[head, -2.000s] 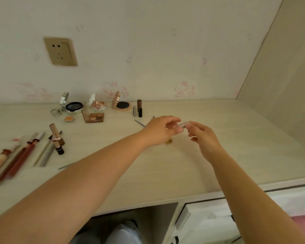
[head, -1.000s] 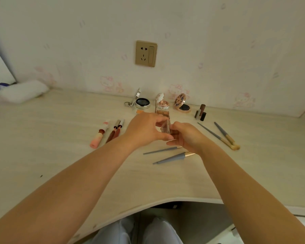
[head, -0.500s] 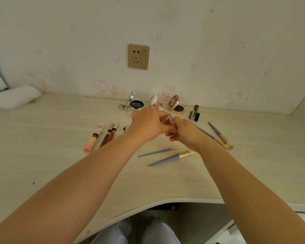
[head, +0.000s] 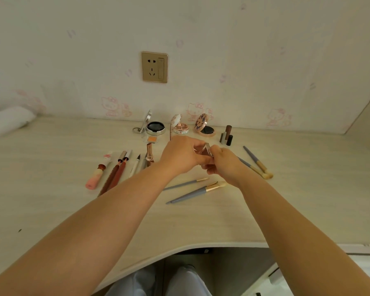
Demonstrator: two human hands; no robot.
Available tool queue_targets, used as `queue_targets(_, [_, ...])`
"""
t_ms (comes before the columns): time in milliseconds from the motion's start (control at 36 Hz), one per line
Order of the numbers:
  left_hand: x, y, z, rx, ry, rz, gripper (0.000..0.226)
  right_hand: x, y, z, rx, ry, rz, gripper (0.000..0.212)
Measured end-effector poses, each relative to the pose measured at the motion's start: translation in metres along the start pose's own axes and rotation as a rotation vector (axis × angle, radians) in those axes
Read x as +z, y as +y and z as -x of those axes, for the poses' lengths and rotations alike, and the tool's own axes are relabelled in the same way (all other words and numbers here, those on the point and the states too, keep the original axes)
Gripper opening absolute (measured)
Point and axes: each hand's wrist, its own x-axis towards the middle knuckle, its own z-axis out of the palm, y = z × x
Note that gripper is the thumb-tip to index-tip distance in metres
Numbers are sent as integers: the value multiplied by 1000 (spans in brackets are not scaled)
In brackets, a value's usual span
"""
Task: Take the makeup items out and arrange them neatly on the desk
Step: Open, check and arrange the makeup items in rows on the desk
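Note:
Both hands meet over the middle of the desk point(head: 51, 210) around a small clear makeup case point(head: 205, 150). My left hand point(head: 183, 155) pinches its left side and my right hand point(head: 224, 164) grips it from the right and below. Most of the case is hidden by fingers. Open compacts lie along the wall: a silver one point(head: 155, 127), a floral one point(head: 180, 127) and a rose-gold one point(head: 206, 128). Lip tubes and pencils point(head: 115, 169) lie in a row to the left. Grey-handled brushes lie below the hands point(head: 195, 193) and to the right point(head: 255, 162).
A small orange pan point(head: 152, 139) and a rose-gold lipstick point(head: 150, 154) lie behind my left hand. Dark small tubes point(head: 226, 135) stand at the back right. A white cloth bundle point(head: 6, 121) lies at the far left. A wall socket point(head: 154, 66) is above. The desk's front edge curves inward above my knees.
The view swung left from the desk's right end, bringing the items to centre. Both hands came together on the small clear case and turned it slightly between the fingers.

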Motion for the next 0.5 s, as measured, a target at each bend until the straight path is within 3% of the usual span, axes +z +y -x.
queue_targets(250, [15,-4,-5,-26,-11,109,43,-6,13,-3,37,15,-10,38])
queue_targets(500, [19,-9,-10,-110,0,408,54,-16,24,-7,167,-33,-680,36])
